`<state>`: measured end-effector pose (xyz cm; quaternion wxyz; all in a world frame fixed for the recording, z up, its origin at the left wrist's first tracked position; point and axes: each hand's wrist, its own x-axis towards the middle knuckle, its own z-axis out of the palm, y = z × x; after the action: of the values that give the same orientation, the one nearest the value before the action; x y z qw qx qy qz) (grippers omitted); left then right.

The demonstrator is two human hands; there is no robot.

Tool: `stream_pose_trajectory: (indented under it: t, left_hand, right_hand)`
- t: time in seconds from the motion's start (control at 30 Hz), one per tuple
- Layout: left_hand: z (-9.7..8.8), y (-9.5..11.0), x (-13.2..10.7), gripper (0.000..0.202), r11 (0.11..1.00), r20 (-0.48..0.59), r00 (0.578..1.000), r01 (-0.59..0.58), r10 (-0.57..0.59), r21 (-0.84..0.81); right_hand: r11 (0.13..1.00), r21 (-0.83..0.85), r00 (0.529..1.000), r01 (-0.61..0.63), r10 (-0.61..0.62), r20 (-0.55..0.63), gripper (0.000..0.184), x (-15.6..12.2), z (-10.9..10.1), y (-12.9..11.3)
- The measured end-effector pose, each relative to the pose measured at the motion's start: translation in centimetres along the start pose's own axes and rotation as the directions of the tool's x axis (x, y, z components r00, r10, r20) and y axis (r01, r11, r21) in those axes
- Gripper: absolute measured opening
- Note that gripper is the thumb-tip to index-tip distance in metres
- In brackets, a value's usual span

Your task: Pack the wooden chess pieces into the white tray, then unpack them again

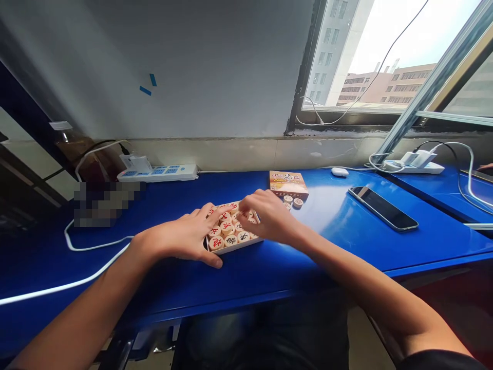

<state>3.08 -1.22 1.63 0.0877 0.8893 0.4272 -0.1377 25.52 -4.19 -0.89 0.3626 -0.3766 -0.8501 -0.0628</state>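
A shallow white tray [241,248] on the blue table holds round wooden Chinese chess pieces [227,227] with red and black characters. Around its left end lies my left hand [185,234], thumb at the near corner and fingers reaching over the far side, gripping it. Over the tray's right part is my right hand [267,213], its fingers curled down onto the pieces. The fingertips hide whatever is between them. Behind the right hand stands a brown printed box [288,185], with a few loose chess pieces [298,203] in front of it.
A smartphone [383,208] lies to the right, and a white earbud case [339,172] sits near the wall. Power strips [162,173] with chargers stand at the back left and right. A white cable [77,281] crosses the table's left side. A bottle [71,141] stands at far left.
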Motion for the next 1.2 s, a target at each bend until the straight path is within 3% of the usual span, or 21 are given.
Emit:
stream_pose_trajectory:
  t: [0.1,0.23,0.37,0.57,0.73,0.87,1.03,1.1,1.2]
  left_hand:
    - [-0.3,0.1,0.0,0.134,0.998,0.102,0.993,0.056,-0.058,0.027]
    - [-0.7,0.5,-0.3,0.133,0.997,0.137,0.988,0.073,-0.076,0.030]
    - [-1.0,0.9,-0.5,0.131,0.997,0.140,0.987,0.069,-0.072,0.029]
    - [-1.1,1.1,-0.7,0.128,0.997,0.148,0.986,0.077,-0.080,0.028]
    - [-1.1,1.1,-0.7,0.125,0.998,0.132,0.989,0.065,-0.067,0.020]
    - [-0.9,1.0,-0.7,0.123,0.998,0.123,0.991,0.053,-0.055,0.025]
    - [-0.5,0.6,-0.6,0.127,0.998,0.108,0.993,0.053,-0.055,0.021]
    - [-0.3,0.6,-0.5,0.128,0.999,0.074,0.997,0.033,-0.034,0.011]
    - [-0.1,0.7,-0.5,0.125,0.999,-0.009,0.999,-0.037,0.037,-0.011]
  right_hand:
    - [0.986,0.017,0.983,-0.167,0.168,-0.075,0.011,0.1,-1.0,3.1]
    - [0.955,-0.127,0.951,-0.269,0.284,0.120,0.022,-0.1,-1.8,5.9]
    - [0.911,-0.286,0.907,-0.297,0.363,0.214,0.031,-0.2,-3.3,6.5]
    - [0.923,-0.305,0.840,-0.237,0.352,0.413,0.037,-0.3,-4.4,5.9]
    - [0.910,-0.332,0.866,-0.248,0.362,0.345,0.034,-0.4,-4.1,5.8]
    - [0.914,-0.340,0.866,-0.221,0.344,0.363,0.034,-0.6,-3.7,6.3]
    - [0.944,-0.200,0.945,-0.263,0.294,0.144,0.024,-0.4,-2.7,5.4]
    - [0.968,-0.134,0.966,-0.210,0.226,0.123,0.018,-0.3,-1.8,4.0]
    - [1.000,-0.028,0.978,-0.009,0.015,0.209,0.014,-0.3,-0.2,1.1]
